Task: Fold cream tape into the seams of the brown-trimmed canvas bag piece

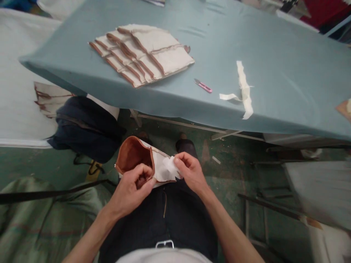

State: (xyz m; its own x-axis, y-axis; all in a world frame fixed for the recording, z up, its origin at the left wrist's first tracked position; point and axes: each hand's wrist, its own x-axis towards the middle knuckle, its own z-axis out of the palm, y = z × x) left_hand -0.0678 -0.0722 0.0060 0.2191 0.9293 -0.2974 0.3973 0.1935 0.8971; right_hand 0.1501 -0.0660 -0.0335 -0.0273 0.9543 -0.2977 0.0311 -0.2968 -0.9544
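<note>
On my lap lies a white fabric pouch (pixel 161 166) with a brown lining, its mouth gaping toward the left. My left hand (pixel 135 191) grips the pouch's near rim, with its fingertips partly inside the opening. Over the pouch's right part, my right hand (pixel 190 171) pinches a small white piece (pixel 170 166) that looks like paper or a label and is slightly blurred. Whether that piece is attached to the pouch I cannot tell.
A stack of similar pouches (pixel 145 54) lies on the blue-covered table (pixel 214 44). Pink thread snips (pixel 203 85) and white label strips (pixel 244 89) are near its front edge. A dark blue bag (pixel 85 124) is at left; a metal frame (pixel 263 204) stands at right.
</note>
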